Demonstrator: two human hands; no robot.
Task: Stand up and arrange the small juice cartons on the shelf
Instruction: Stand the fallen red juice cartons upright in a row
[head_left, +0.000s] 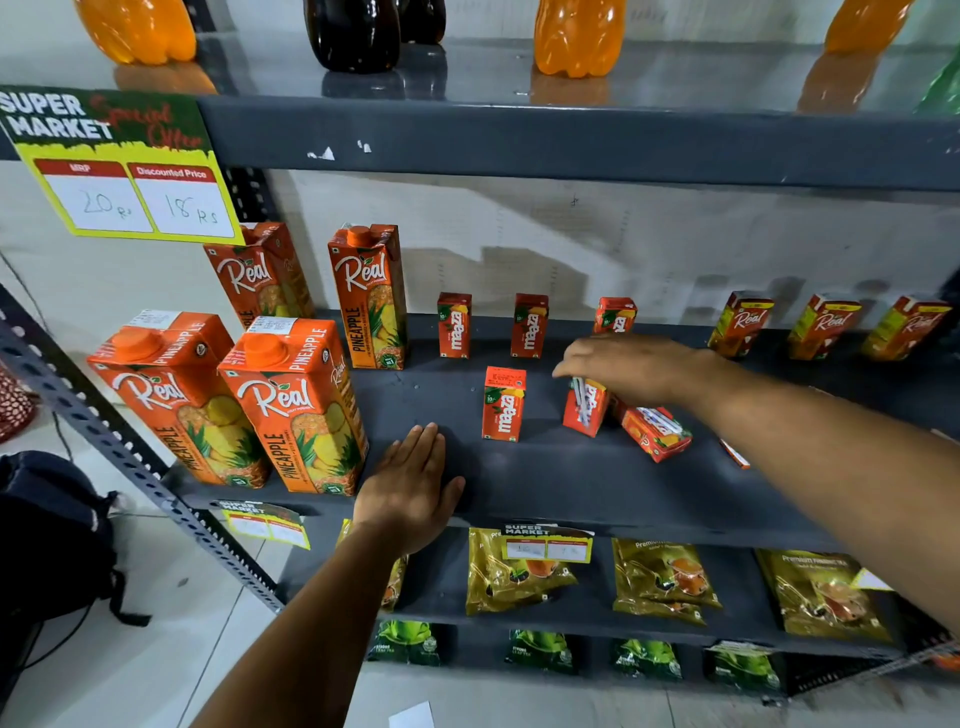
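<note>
Small red Maaza juice cartons stand on the dark grey shelf (545, 483). Three stand upright in a back row: one (454, 325), a second (529, 326) and a third (615, 314). In front, one carton (503, 404) stands upright alone. My right hand (631, 369) grips the top of a tilted carton (586, 408), its straw side facing me. Just right of it another carton (655, 432) lies on its side. My left hand (410, 486) rests flat on the shelf's front edge, fingers together, holding nothing.
Tall Real pineapple cartons (298, 410) stand at the shelf's left. Small Real cartons (742, 323) line the back right. Soda bottles (579, 36) stand on the shelf above, tea packets (662, 579) below. A price sign (124, 176) hangs upper left; a dark bag (52, 535) sits on the floor.
</note>
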